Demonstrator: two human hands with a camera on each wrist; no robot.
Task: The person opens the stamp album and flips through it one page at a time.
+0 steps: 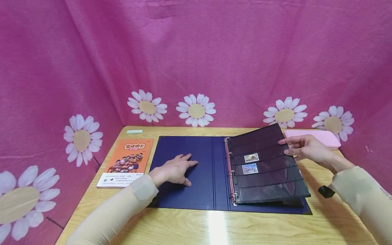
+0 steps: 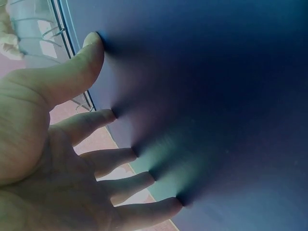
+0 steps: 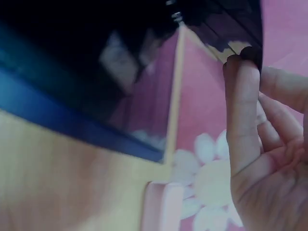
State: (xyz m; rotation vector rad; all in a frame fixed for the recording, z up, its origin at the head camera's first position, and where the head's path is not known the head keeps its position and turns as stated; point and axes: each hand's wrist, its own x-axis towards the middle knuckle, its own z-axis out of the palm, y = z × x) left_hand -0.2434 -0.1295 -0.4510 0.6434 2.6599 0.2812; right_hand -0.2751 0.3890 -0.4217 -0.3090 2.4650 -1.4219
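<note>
A navy ring-binder stamp album (image 1: 186,146) lies spread flat on the wooden table. Metal rings (image 1: 229,155) hold its black pocket pages. Two small stamps (image 1: 251,157) sit in strips of the raised black page (image 1: 269,189), which tilts up on its outer side. My right hand (image 1: 309,151) pinches that page's outer edge; in the right wrist view the page (image 3: 236,24) is between thumb and fingers. On the bare inside of the left cover rests my left hand (image 1: 177,170), fingers spread, fingertips touching the cover (image 2: 231,120) in the left wrist view.
An orange booklet (image 1: 128,154) lies left of the album. Behind it is a small pale strip (image 1: 134,131). A pink case (image 1: 318,137) stands at the back right, beyond my right hand. Pink cloth (image 1: 208,61) with daisies hangs around the table.
</note>
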